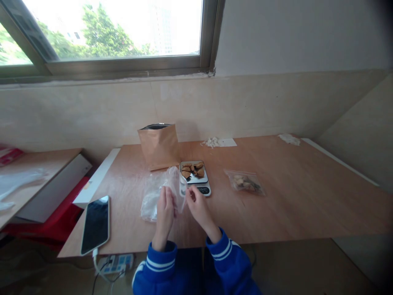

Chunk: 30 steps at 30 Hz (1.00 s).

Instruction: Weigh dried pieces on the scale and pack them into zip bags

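Between my hands, in front of the scale, is a clear plastic bag. My left hand is closed on it, and my right hand pinches its right edge. More clear plastic bags lie flat on the table to the left of my left hand. Just beyond my right hand sits a small digital scale with a dark display. Brown dried pieces rest on its platform; I cannot make out their exact kind. Behind my left hand a brown kraft pouch stands upright with its mouth open.
A filled zip bag lies to the right. White scraps and a paper piece lie along the wall. At the left edge is a phone with a charging cable hanging over the edge, above a power strip.
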{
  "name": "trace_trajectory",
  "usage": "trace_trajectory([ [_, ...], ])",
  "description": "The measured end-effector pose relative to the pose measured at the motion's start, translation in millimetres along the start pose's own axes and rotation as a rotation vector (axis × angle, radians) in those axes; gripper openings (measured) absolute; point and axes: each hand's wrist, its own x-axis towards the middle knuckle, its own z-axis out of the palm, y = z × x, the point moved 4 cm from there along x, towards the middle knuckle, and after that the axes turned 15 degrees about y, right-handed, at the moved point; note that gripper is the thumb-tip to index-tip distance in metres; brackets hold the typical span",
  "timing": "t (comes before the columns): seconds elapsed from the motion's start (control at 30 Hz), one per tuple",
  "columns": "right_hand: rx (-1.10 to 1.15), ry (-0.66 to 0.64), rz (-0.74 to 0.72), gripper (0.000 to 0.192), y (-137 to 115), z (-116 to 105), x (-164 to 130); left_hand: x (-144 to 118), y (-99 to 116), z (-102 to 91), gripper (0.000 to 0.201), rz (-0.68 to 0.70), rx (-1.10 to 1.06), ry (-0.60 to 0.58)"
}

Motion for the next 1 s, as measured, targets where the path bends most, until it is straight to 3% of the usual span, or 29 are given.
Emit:
trace_trajectory([
  [0.07, -0.019, 0.073, 0.025, 0.034, 10.3, -13.1, 10.8, 3.9, -0.9, -8.5, 0.039, -0.010, -0.016, 0.163],
  [0.13, -0.011, 0.027, 0.020, 0.036, 13.3, -22.0, 19.5, 5.7, 1.7, -10.4, 0.039, -0.001, -0.031, 0.228],
  [0.2, 0.000, -0.138, -0.054, 0.036, 9.6, -25.1, 26.8, 7.3, 6.0, -7.8, 0.039, 0.006, -0.034, 0.241],
  [0.27, -0.003, -0.215, -0.166, 0.038, 6.2, -29.1, 36.7, 9.8, 10.8, -4.5, 0.039, 0.021, -0.004, 0.259],
  [0.43, -0.289, 0.034, -0.387, 0.027, 26.5, -38.8, 72.0, 19.3, 16.1, 8.2, 0.038, 0.001, 0.049, 0.213],
  [0.6, -0.522, -0.047, -0.491, 0.027, 49.3, -26.9, 82.4, 24.7, 14.4, 19.7, 0.041, -0.013, -0.015, 0.224],
  [0.8, -0.451, 0.057, -0.392, 0.022, 41.2, -36.4, 79.3, 24.3, 18.3, 24.5, 0.040, 0.075, 0.063, 0.302],
  [0.93, -0.094, 0.107, -0.178, 0.027, 12.3, -41.6, 72.9, 23.9, 19.3, 26.9, 0.040, 0.146, 0.153, 0.325],
  [1.0, 0.178, 0.047, -0.005, 0.033, -6.7, -34.6, 66.7, 24.2, 17.5, 30.2, 0.040, 0.162, 0.162, 0.313],
])
